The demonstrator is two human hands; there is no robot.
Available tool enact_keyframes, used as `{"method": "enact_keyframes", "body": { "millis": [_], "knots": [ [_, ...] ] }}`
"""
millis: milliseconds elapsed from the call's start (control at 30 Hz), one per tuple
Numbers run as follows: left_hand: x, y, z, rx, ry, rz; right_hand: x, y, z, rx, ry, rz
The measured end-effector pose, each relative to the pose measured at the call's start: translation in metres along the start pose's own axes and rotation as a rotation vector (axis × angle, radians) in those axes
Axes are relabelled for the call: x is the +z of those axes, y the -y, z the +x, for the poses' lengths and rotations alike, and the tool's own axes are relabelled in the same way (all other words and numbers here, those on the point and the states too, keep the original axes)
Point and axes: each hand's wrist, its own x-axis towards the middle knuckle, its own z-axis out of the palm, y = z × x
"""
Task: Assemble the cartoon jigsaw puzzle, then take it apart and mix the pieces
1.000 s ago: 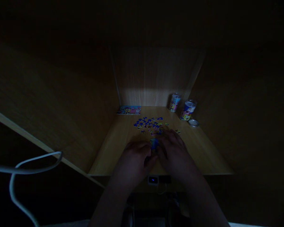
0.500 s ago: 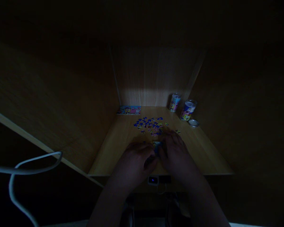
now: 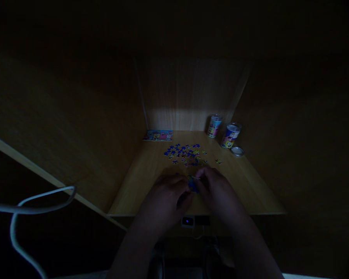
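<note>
Near the front of the wooden desk, a small blue patch of joined jigsaw pieces (image 3: 193,186) shows between my hands. My left hand (image 3: 170,193) is closed at its left side, thumb and fingers pinching its edge. My right hand (image 3: 216,190) is closed too, pinching a jigsaw piece (image 3: 196,178) whose pale thin edge shows above the patch. Just beyond my fingers lies a loose spread of jigsaw pieces (image 3: 177,151), mostly blue, some yellow and pink. The dim light and my fingers hide much of the patch.
Two cartoon-printed cans (image 3: 214,126) (image 3: 230,136) stand at the back right, with a round lid (image 3: 237,151) beside the nearer one. A colourful picture sheet (image 3: 159,135) lies at the back left. Wooden panels (image 3: 174,89) enclose the desk; a white cable (image 3: 43,210) hangs at left.
My right hand has drawn its fingers in from near the loose pieces and now pinches a jigsaw piece tilted above the patch. My left hand has barely moved.
</note>
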Motion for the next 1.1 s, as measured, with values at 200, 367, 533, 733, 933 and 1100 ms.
{"method": "enact_keyframes", "body": {
  "millis": [200, 367, 533, 733, 933, 1100],
  "knots": [
    [-0.0002, -0.0014, 0.0013, -0.052, -0.06, 0.12, -0.0017, 0.0, 0.0012, 0.087, -0.055, -0.043],
    [0.0018, -0.0007, 0.0014, -0.064, -0.093, 0.162, -0.0001, -0.006, 0.0019, 0.046, -0.051, -0.096],
    [0.002, -0.0009, 0.0016, -0.054, -0.092, 0.171, 0.0033, -0.009, 0.0012, 0.052, -0.073, -0.221],
    [0.0039, -0.0001, 0.002, -0.108, -0.137, 0.233, 0.004, -0.0033, 0.0013, 0.101, -0.138, -0.235],
    [0.0058, -0.0006, 0.0024, -0.167, -0.187, 0.274, 0.005, -0.0044, 0.002, 0.008, -0.066, -0.29],
    [0.003, -0.0024, 0.0018, -0.111, -0.14, 0.234, 0.0046, -0.0041, 0.0024, -0.028, -0.036, -0.267]
  ]
}}
